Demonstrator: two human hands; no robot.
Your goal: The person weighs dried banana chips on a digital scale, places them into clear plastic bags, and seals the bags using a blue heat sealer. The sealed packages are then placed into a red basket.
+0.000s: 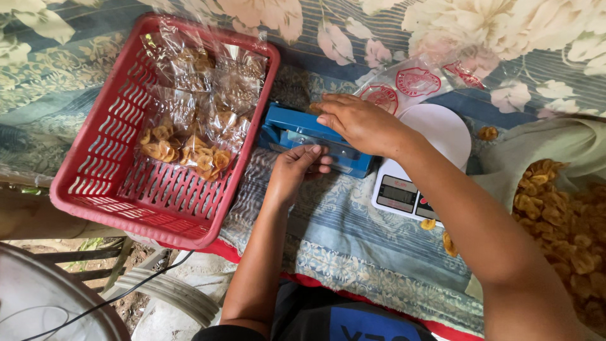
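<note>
Outdoors, floral cloth, red basket, dirt ground w/ cable.

chip pile cut off right

We hold our left hand low, fingers curled inward, forearm reaching straight up from below. Our right hand lies flat, palm down, just above it, forearm stretching in from the lower right.

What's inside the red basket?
Inside the red basket lie clear bags of golden chips, piled toward its far right side. The crinkly plastic glares, so the upper bags' contents are hard to see, and whatever lies under the pile is covered.
</note>
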